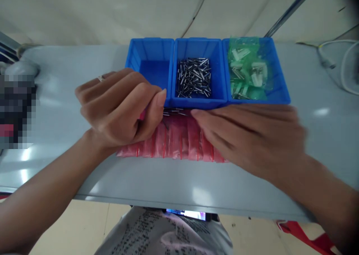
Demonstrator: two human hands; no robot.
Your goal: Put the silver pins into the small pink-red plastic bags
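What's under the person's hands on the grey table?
A strip of pink plastic bags with red lines lies under the left hand and right hand; the portions beneath the hands are covered.

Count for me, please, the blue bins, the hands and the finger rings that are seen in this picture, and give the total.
Blue plastic bins: 3
Left hand and right hand: 2
Finger ring: 1
Total: 6

No readable txt; shirt print (165, 232) too blurry.
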